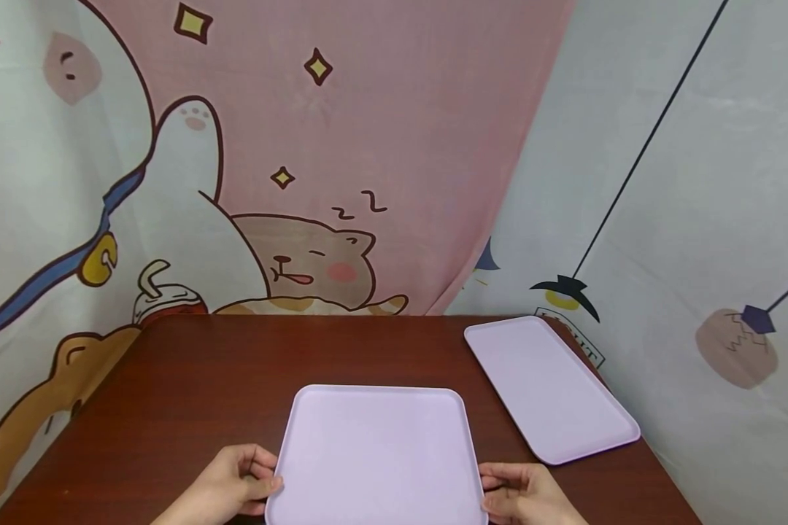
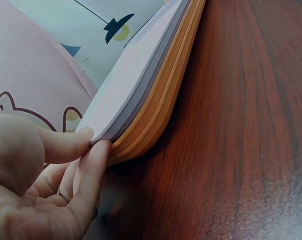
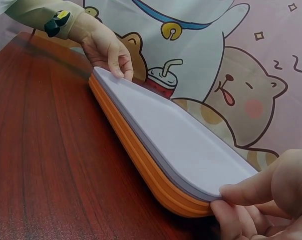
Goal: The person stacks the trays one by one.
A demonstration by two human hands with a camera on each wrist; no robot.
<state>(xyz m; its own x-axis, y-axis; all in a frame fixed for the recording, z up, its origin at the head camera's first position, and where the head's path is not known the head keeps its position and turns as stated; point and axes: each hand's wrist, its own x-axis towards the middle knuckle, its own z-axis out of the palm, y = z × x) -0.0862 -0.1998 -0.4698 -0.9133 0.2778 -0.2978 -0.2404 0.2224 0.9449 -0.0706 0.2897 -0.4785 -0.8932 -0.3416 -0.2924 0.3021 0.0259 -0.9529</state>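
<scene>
A square lavender tray (image 1: 374,459) lies on top of a stack at the table's near edge, its rim facing up. Beneath it, orange trays (image 3: 134,150) are piled, seen from the side in both wrist views. My left hand (image 1: 236,481) pinches the left rim near a front corner, thumb on top and fingers under the lavender edge. At the opposite side my right hand (image 1: 522,492) grips the right rim the same way, thumb above and fingers below. In the head view the orange trays are hidden under the lavender one.
A longer rectangular lavender tray (image 1: 551,394) lies at the right of the dark wooden table (image 1: 236,379), along its right edge. Behind the table hangs a cartoon-printed cloth (image 1: 394,146), which also runs down both sides.
</scene>
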